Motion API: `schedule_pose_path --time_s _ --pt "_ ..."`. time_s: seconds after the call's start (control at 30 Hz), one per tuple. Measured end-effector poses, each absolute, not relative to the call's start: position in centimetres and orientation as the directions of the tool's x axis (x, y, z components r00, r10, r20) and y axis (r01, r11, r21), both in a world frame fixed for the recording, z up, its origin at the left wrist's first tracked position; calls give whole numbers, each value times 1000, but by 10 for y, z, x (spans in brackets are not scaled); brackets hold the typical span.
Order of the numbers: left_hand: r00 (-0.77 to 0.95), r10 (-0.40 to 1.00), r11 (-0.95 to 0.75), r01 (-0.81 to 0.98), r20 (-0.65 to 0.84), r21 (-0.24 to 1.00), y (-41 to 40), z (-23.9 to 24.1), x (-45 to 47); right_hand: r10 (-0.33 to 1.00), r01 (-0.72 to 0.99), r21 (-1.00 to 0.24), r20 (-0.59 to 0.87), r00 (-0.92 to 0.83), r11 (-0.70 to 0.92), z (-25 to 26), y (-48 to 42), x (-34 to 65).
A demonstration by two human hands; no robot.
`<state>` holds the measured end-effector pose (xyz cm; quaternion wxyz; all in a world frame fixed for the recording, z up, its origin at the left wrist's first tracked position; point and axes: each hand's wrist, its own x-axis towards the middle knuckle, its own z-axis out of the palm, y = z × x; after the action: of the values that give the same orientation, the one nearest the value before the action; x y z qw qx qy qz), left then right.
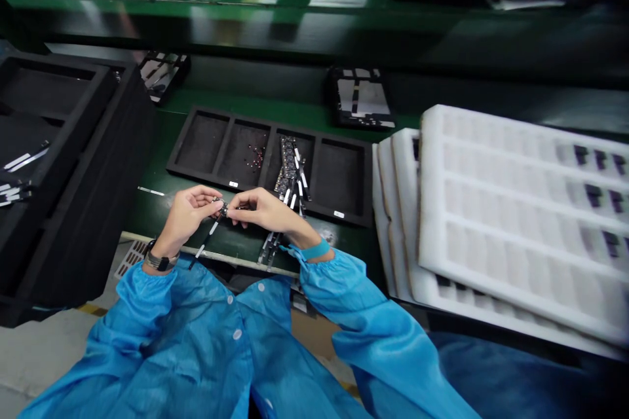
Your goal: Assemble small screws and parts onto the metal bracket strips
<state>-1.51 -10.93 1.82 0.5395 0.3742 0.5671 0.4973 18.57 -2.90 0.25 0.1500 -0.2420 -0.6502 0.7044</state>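
Between my two hands is a small circuit board [225, 208] with a dark ribbon cable [209, 237] that hangs down toward my lap. My left hand [192, 213] pinches the board from the left. From the right, the thumb and fingers of my right hand [260, 209] close at the board's edge; anything smaller between them is too small to make out. Just beyond sits a black foam tray [223, 178] with compartments. One compartment holds tiny red and dark parts [255, 156], and another a pile of similar boards with cables [289, 167].
White foam trays [432, 196] are stacked at the right, black foam trays [93, 163] at the left. More boards [269, 245] lie at the table's front edge. A dark box-like item [361, 98] stands behind the tray. A green shelf [275, 13] crosses the back.
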Motion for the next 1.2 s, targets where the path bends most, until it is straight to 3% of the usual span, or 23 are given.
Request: schedule_pose_path --time_s 0.6,1.0,1.2 --pt "-96 966 227 -110 -238 968 -110 19 -18 534 90 -986 -150 -832 -137 -1 -29 184" --pt "-252 947 160 -170 -200 972 -116 12 -12 626 39 -983 -144 -767 -178 -1 -36 177" --pt "-345 932 102 -52 -114 993 -125 10 -6 641 18 -979 -145 -754 -201 -5 -40 172"
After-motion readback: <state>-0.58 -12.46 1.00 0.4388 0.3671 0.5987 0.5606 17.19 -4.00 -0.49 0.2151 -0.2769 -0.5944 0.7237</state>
